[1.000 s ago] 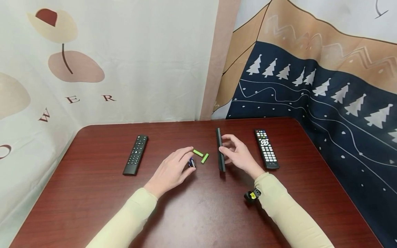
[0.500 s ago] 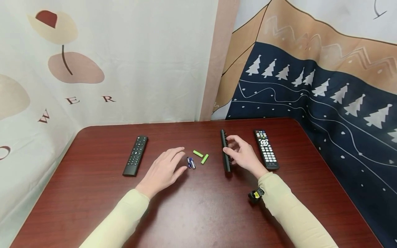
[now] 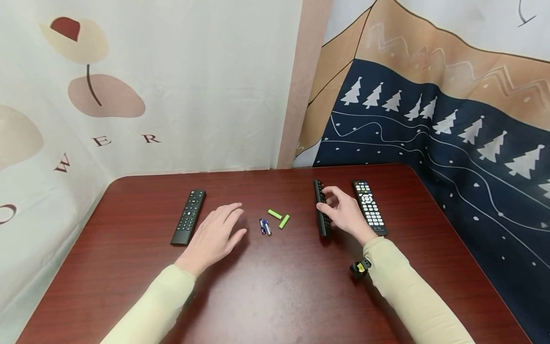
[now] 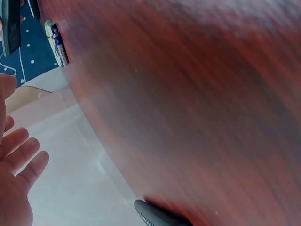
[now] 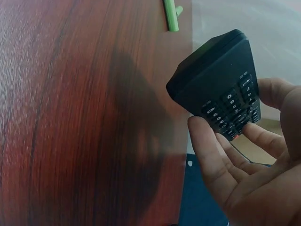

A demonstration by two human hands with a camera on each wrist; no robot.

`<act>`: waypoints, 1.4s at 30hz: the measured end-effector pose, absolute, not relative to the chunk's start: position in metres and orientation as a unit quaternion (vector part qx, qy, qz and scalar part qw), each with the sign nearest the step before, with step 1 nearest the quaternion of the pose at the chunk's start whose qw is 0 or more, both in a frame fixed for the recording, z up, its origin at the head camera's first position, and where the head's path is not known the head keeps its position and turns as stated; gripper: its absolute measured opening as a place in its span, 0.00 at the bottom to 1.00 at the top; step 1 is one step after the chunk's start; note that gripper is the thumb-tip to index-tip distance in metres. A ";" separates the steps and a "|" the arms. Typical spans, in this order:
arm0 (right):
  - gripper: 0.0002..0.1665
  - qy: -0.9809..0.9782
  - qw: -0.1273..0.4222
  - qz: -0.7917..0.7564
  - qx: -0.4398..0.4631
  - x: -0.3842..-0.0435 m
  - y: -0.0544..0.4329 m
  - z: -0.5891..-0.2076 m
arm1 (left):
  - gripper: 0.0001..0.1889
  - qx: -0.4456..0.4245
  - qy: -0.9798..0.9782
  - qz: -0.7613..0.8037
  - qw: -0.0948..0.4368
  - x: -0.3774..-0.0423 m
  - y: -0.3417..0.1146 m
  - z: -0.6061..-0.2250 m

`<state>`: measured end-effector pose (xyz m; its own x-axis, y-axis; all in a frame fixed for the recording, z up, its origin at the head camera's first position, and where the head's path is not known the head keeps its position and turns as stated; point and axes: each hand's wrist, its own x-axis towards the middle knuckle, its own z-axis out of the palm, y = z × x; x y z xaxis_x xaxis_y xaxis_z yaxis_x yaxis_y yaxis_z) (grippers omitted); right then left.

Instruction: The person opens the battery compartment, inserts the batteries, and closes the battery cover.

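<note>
My right hand (image 3: 345, 213) grips a black remote control (image 3: 321, 209) between thumb and fingers, the remote tilted on its long edge above the table. In the right wrist view the held remote (image 5: 214, 77) shows its keys toward the fingers. My left hand (image 3: 212, 235) hovers over the table with fingers spread loosely and holds nothing; the left wrist view shows its fingers (image 4: 23, 155) apart from everything. To its right lie two blue-and-silver batteries (image 3: 265, 227) side by side. Just behind them are two green batteries (image 3: 279, 218).
A second black remote (image 3: 188, 217) lies left of my left hand. Another remote with white keys (image 3: 370, 206) lies beside my right hand, partly behind it. The dark red table (image 3: 275, 291) ends at a pale curtain (image 3: 206, 95) and a navy tree-patterned cloth (image 3: 408, 129).
My right hand has carried the remote rightward and turned it so its keys show more. My left hand has drawn back leftward from the batteries, uncovering the blue ones.
</note>
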<state>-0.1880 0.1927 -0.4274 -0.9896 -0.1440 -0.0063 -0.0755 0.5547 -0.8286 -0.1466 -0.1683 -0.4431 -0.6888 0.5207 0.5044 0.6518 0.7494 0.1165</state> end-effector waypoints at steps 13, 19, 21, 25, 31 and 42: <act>0.28 0.915 0.032 -0.400 -0.040 -0.192 0.198 -0.425 | 0.23 -0.277 -0.932 -0.130 0.196 -0.148 -0.190 -0.443; 0.29 0.932 0.024 -0.360 -0.040 -0.192 0.201 -0.424 | 0.24 -0.249 -0.947 -0.125 0.163 -0.149 -0.201 -0.443; 0.29 0.933 0.028 -0.356 -0.035 -0.192 0.201 -0.424 | 0.24 -0.241 -0.950 -0.121 0.158 -0.149 -0.205 -0.443; 0.29 0.936 0.035 -0.349 -0.023 -0.192 0.204 -0.425 | 0.24 -0.231 -0.953 -0.120 0.157 -0.148 -0.211 -0.443; 0.29 0.946 0.026 -0.323 -0.023 -0.192 0.208 -0.427 | 0.24 -0.211 -0.960 -0.113 0.143 -0.147 -0.219 -0.442; 0.30 0.959 0.018 -0.282 -0.025 -0.192 0.211 -0.429 | 0.26 -0.162 -0.973 -0.101 0.127 -0.144 -0.229 -0.440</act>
